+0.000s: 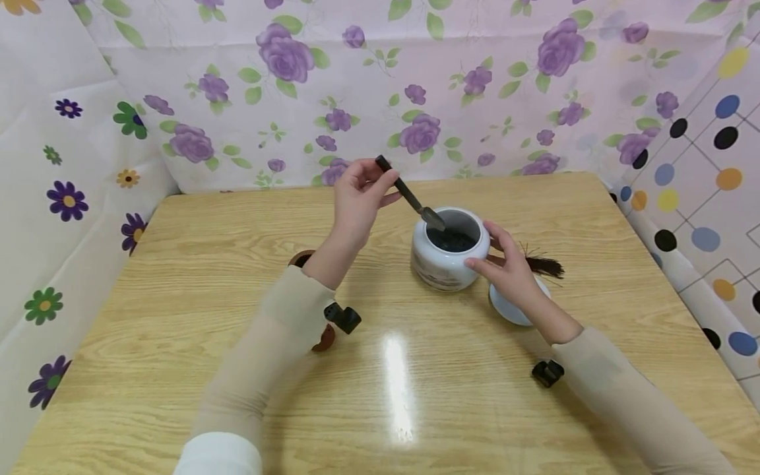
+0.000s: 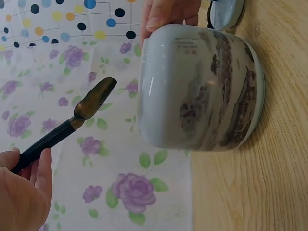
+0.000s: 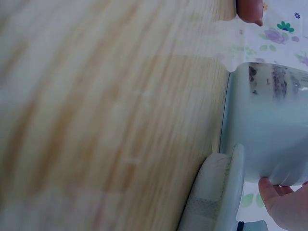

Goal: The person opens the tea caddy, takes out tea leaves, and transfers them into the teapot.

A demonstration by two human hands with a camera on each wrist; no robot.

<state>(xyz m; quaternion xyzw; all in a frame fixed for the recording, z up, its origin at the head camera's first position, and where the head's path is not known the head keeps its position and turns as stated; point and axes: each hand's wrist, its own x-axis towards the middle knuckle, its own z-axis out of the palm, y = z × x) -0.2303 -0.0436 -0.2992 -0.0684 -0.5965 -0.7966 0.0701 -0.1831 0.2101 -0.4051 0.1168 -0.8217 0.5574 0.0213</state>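
Observation:
My left hand (image 1: 358, 201) holds a small trowel (image 1: 407, 194) by its black handle, fingers and thumb pinching the upper part. The metal blade points down at the mouth of a white ceramic jar (image 1: 442, 269). In the left wrist view, the blade's tarnished face shows beside the jar's painted landscape (image 2: 211, 91). Dark loose material (image 1: 454, 241) lies inside the jar. With thumb and fingers spread around the jar's right side, my right hand (image 1: 512, 272) grips it by the rim and wall. The right wrist view shows its fingertips on the jar (image 3: 272, 125).
A pale round lid (image 1: 512, 310) lies right of the jar, under my right wrist. Behind that hand sits a dark-bristled brush (image 1: 545, 266). My left forearm partly hides a brown pot (image 1: 301, 257) and a reddish-brown piece (image 1: 324, 339). Flowered cloth (image 1: 356, 99) hangs behind the table.

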